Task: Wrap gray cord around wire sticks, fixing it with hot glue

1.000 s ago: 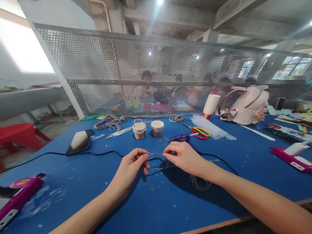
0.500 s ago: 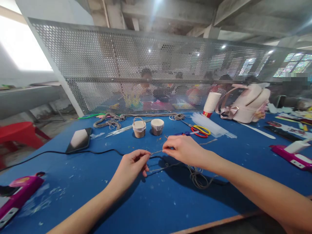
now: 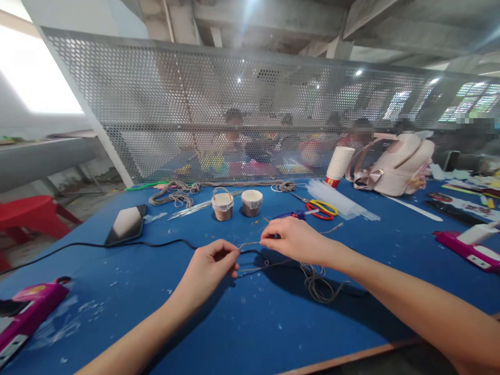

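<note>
Nearer the person than the handled basket (image 3: 223, 207), the left hand (image 3: 214, 260) and right hand (image 3: 284, 237) are each pinching the thin cord (image 3: 249, 244), each grip closed on it, a short stretch running between them.

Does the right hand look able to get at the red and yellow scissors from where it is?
Probably yes: the scissors lie just beyond the right hand. But its fingers are pinching a thin cord, and the blue glue gun lies partly in between.
</note>
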`<state>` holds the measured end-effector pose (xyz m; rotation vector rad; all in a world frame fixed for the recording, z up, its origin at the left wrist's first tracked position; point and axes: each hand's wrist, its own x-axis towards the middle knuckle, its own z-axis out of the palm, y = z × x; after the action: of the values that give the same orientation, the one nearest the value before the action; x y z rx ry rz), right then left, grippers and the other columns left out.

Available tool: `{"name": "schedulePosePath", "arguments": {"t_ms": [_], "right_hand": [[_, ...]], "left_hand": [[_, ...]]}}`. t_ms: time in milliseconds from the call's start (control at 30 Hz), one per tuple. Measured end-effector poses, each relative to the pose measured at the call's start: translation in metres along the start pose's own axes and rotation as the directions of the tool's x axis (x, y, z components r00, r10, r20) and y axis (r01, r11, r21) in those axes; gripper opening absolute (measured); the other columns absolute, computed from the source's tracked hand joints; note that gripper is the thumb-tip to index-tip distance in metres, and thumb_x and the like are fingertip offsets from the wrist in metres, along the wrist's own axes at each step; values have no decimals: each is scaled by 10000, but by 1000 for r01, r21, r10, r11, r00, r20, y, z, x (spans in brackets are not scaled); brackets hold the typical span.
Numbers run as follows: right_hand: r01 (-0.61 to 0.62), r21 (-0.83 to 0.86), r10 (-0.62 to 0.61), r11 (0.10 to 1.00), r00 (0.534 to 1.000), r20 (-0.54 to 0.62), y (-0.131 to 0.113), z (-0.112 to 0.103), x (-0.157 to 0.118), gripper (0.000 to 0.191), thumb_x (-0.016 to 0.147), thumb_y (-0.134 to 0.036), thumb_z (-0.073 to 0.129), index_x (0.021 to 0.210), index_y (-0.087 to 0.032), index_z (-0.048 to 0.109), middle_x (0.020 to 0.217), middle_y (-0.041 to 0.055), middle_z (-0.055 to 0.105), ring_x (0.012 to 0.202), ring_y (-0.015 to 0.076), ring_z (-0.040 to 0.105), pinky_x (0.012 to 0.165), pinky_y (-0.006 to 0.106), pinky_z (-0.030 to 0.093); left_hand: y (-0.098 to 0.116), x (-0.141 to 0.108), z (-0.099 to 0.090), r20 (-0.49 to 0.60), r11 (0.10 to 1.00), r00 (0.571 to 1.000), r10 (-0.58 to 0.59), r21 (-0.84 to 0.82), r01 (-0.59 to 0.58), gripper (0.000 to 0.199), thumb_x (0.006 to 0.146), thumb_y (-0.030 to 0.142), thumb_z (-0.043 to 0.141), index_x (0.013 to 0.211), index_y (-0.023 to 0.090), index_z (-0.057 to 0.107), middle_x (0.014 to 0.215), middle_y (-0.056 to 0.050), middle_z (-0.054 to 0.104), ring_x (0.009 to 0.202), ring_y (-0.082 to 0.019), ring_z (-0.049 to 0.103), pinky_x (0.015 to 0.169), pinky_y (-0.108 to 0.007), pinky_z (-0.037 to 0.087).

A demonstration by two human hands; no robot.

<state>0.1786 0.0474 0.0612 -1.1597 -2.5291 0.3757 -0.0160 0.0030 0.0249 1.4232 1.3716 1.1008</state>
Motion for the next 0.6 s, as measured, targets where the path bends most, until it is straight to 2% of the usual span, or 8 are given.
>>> {"name": "schedulePosePath", "arguments": {"t_ms": [200, 333, 433, 600], "right_hand": [[-16, 110, 13, 994, 1000, 26, 1, 1, 0, 202, 833, -250, 534, 804, -172, 718, 831, 49, 703, 751, 159, 601, 693, 269, 414], [-62, 189, 51, 980, 997, 61, 0, 2, 0, 228, 825, -283, 519, 792, -163, 709, 747, 33, 682, 645, 131, 554, 581, 242, 372], [-110, 235, 86, 966, 990, 112, -3, 0, 1, 240, 815, -290, 511, 749, -150, 694, 638, 10, 621, 549, 100, 479, 499, 221, 314], [-152, 339, 95, 928, 979, 179, -5, -3, 1, 228, 791, -266, 505, 671, -131, 643, 540, -26, 497, 489, 75, 413, 448, 201, 281]], "left_hand": [[0, 0, 0, -30, 999, 999, 37, -6, -38, 131, 668, 285, 621, 594, 182, 588, 507, 20, 600, 474, -148, 580, 535, -276, 464], [-1, 1, 0, -35, 998, 998, 57, 5, -57, 132, 667, 262, 622, 573, 187, 568, 500, 29, 591, 473, -139, 572, 537, -265, 456], [-1, 1, 0, -46, 998, 997, 57, 15, -57, 123, 667, 258, 622, 581, 187, 569, 498, 31, 593, 474, -137, 574, 537, -261, 453], [0, 1, 0, -59, 999, 997, 44, 3, -44, 116, 655, 271, 631, 599, 186, 575, 485, 28, 598, 466, -145, 577, 538, -275, 457]]}}
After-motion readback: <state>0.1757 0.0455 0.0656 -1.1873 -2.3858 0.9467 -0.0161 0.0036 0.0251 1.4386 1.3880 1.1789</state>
